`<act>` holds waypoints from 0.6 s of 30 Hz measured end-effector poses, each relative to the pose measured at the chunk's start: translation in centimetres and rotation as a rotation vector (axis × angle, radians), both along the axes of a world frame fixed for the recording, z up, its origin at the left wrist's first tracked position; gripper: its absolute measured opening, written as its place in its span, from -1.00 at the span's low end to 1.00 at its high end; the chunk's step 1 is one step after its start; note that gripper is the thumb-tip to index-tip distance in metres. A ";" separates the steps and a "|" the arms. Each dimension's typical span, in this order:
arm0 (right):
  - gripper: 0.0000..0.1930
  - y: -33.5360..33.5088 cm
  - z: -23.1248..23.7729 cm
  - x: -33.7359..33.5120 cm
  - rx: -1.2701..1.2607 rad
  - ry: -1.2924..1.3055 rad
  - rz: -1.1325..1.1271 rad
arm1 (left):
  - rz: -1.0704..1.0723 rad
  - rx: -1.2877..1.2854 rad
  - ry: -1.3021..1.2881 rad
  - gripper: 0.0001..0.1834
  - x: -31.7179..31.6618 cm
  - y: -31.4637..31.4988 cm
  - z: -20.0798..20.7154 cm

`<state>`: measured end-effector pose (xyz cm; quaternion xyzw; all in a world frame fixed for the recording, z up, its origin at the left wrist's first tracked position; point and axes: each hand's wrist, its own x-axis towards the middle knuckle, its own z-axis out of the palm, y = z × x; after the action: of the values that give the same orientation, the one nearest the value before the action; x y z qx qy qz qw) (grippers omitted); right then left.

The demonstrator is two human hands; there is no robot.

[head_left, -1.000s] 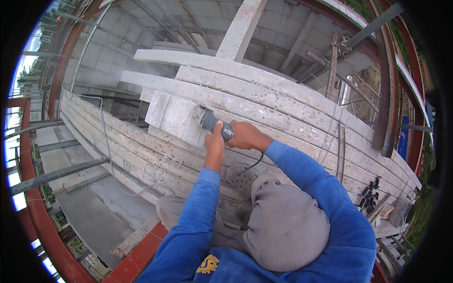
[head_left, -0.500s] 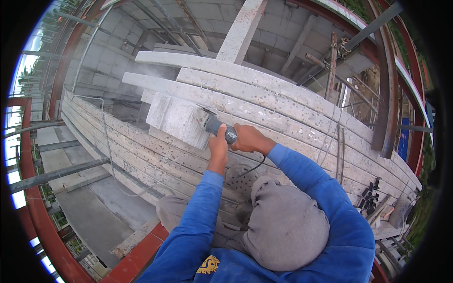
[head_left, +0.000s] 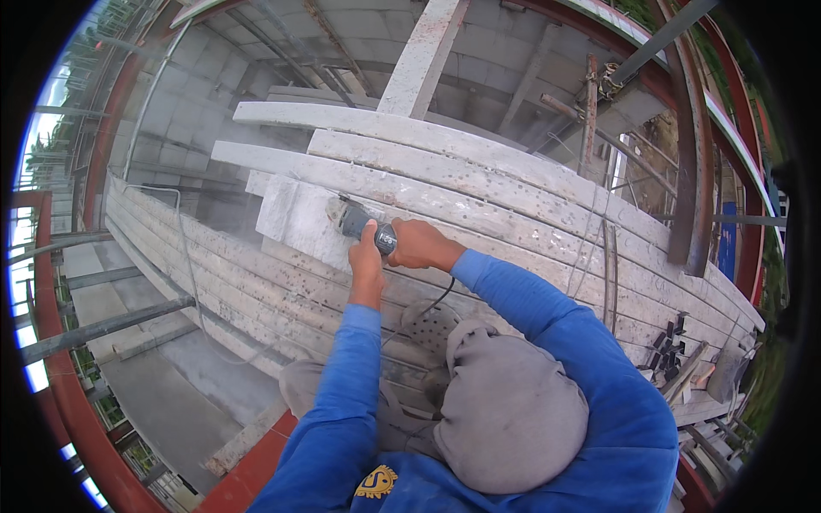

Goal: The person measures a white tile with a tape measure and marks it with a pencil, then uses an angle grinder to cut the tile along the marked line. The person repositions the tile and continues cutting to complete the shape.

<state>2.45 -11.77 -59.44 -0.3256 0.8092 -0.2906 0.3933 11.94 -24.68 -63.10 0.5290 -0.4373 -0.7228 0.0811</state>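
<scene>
Both of my hands are closed on an angle grinder (head_left: 354, 222). My left hand (head_left: 367, 263) grips it from the near side, and my right hand (head_left: 421, 244) wraps its rear end. The guard and disc end lies at the upper face of a pale, dusty concrete block (head_left: 295, 224); the disc's contact edge is hidden. A dark cord (head_left: 442, 295) runs down from the tool toward my shoe (head_left: 430, 329). Beneath the block lie long, pitted concrete planks (head_left: 496, 218), side by side.
Pale dust hangs around the block. At left, a thin bent rod (head_left: 186, 231) rises beside the planks, near a grey pipe (head_left: 111, 328) and red steel beams (head_left: 64, 368). A concrete beam (head_left: 423, 60) extends away at the top. Dark metal brackets (head_left: 667, 349) lie at right.
My hands and the grinder have moved left and slightly away from me, farther across the block's top. The view has shifted a little. Both hands keep their grip.
</scene>
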 end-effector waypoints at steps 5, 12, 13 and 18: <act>-0.37 -0.3 0.5 0.5 -0.016 0.030 -0.011 | -0.044 -0.025 -0.043 -0.50 0.8 -0.7 -0.2; -0.32 2.4 -0.2 1.8 0.007 0.004 -0.024 | -0.106 -0.032 0.044 -0.52 2.6 0.8 -2.8; -0.31 2.5 -0.5 1.8 0.006 0.001 -0.030 | -0.091 -0.021 0.022 -0.53 2.7 0.7 -2.8; -0.33 3.1 0.0 2.1 -0.025 0.002 -0.084 | -0.046 0.012 0.055 -0.55 1.6 1.8 -1.3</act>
<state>4.52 -8.71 -59.45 -0.2968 0.8188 -0.3166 0.3758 13.54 -22.87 -64.39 0.4991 -0.4425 -0.7414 0.0732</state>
